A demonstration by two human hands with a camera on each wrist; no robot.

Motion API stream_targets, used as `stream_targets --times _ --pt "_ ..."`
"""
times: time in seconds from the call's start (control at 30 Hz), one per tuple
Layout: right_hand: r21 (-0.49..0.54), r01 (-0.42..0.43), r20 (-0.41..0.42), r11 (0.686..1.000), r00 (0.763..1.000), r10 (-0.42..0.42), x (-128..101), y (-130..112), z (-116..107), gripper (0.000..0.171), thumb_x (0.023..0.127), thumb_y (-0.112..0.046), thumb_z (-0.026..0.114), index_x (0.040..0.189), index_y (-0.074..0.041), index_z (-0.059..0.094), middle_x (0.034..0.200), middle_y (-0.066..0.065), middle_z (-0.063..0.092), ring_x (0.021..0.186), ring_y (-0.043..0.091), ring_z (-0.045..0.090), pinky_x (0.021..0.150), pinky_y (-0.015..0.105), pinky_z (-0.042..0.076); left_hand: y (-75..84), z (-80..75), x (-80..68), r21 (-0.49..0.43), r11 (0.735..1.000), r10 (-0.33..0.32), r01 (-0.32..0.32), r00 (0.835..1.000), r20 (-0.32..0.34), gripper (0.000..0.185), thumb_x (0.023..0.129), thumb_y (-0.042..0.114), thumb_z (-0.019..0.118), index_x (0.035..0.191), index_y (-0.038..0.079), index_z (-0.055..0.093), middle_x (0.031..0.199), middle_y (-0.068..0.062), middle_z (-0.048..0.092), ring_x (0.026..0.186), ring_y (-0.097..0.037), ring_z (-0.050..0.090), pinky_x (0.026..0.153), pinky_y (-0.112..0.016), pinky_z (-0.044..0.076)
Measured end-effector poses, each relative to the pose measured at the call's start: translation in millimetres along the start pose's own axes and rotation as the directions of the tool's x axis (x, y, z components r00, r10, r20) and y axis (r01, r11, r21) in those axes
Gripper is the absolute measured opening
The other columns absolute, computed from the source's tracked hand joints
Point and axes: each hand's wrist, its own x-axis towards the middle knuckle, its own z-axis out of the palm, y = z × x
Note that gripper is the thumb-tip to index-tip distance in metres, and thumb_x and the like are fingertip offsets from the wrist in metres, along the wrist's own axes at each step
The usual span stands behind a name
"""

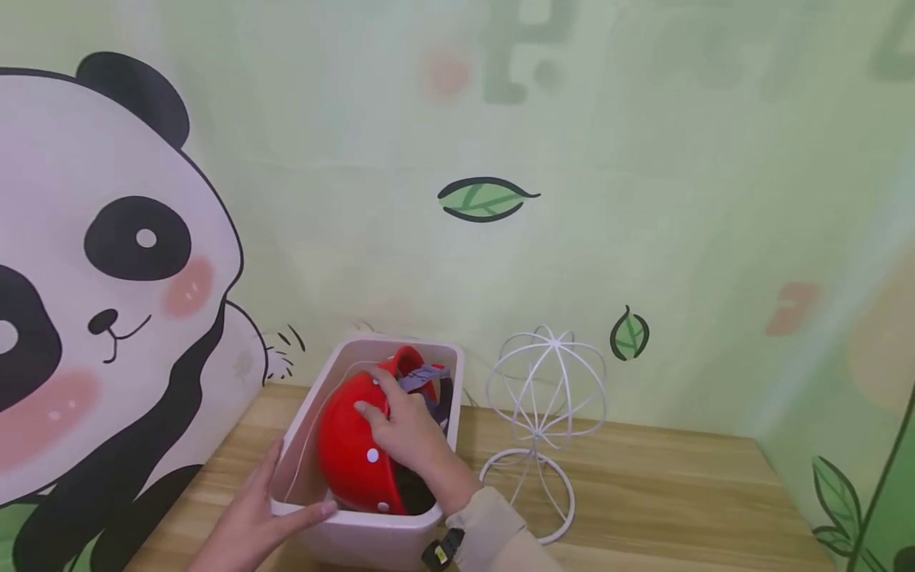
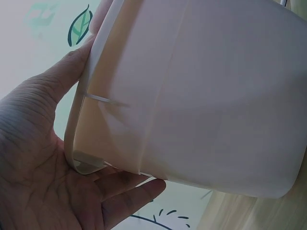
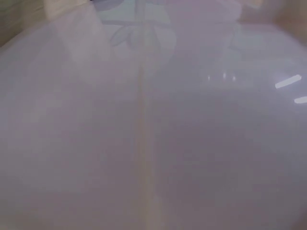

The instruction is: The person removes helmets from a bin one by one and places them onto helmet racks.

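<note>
A red helmet (image 1: 350,453) with white dots lies on its side in a white plastic bin (image 1: 372,518), its dark inside turned to the right. Grey straps (image 1: 423,376) show at its far end. My right hand (image 1: 403,425) reaches over the bin and grips the helmet near its edge, thumb and a finger on the red shell; the other fingers are hidden. With my left hand (image 1: 250,508) I hold the bin's near left corner, thumb over the rim. The left wrist view shows that hand (image 2: 62,129) around the rim. Close up, the bin's glossy wall (image 3: 192,143) fills the right wrist view.
A white wire stand (image 1: 536,434) with a round cage top stands on the wooden table (image 1: 658,492), just right of the bin. Behind the table rises a green wall (image 1: 700,199) with a panda and leaves on it.
</note>
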Motion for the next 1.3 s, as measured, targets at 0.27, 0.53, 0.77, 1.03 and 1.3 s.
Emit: stream_targets --times 0.27,0.53,0.77,1.03,1.3 --pt "0.023 -0.014 -0.012 1.0 1.0 0.014 -2 -1 -3 0.078 0.087 -0.033 0.07 0.145 -0.054 0.022 0.109 -0.005 0.065 0.096 0.014 0.065 0.074 0.033 0.061 -0.1 -1.0 0.0 -0.015 1.0 0.013 -0.013 1.0 0.001 0.133 0.061 0.067 0.078 0.156 0.021 -0.003 0.155 -0.019 0.023 0.13 -0.047 0.041 0.083 -0.057 0.056" --pt "0.007 0.146 -0.042 0.989 0.988 -0.146 -2 2 -6 0.062 0.095 -0.025 0.06 0.15 -0.032 0.031 0.083 -0.005 0.07 0.078 0.005 0.07 0.071 0.026 0.06 3.3 -4.1 0.1 0.0 1.0 0.024 -0.024 1.0 0.0 0.134 0.06 0.069 0.077 0.156 0.02 -0.002 0.155 -0.02 0.022 0.13 -0.047 0.04 0.083 -0.056 0.056" --pt "0.034 0.148 -0.133 0.988 0.981 -0.142 0 6 -17 0.059 0.096 -0.028 0.059 0.15 -0.03 0.034 0.098 0.004 0.073 0.089 0.013 0.072 0.08 0.031 0.06 5.3 -2.8 -1.4 0.007 1.0 0.006 -0.006 1.0 -0.004 0.141 0.054 0.074 0.077 0.156 0.017 -0.002 0.155 -0.022 0.021 0.13 -0.051 0.037 0.081 -0.056 0.057" --pt "0.394 0.258 -0.27 0.882 0.95 -0.157 -29 -24 -67 0.058 0.096 -0.025 0.06 0.147 -0.037 0.035 0.137 0.0 0.053 0.117 0.021 0.061 0.087 0.035 0.059 6.0 -2.5 -0.9 -0.095 0.994 0.053 -0.05 0.998 0.03 0.131 0.058 0.064 0.081 0.155 0.034 -0.003 0.162 -0.01 0.015 0.138 -0.047 0.031 0.082 -0.056 0.056" --pt "0.65 0.491 -0.446 0.58 0.865 -0.232 -72 -74 -148 0.05 0.1 -0.006 0.047 0.148 -0.018 0.039 0.141 0.01 0.053 0.121 0.026 0.061 0.09 0.037 0.056 7.3 -4.6 1.7 -0.037 0.999 -0.005 0.007 1.0 0.031 0.141 0.052 0.072 0.078 0.156 0.026 -0.005 0.159 -0.016 0.02 0.133 -0.047 0.036 0.086 -0.06 0.054"
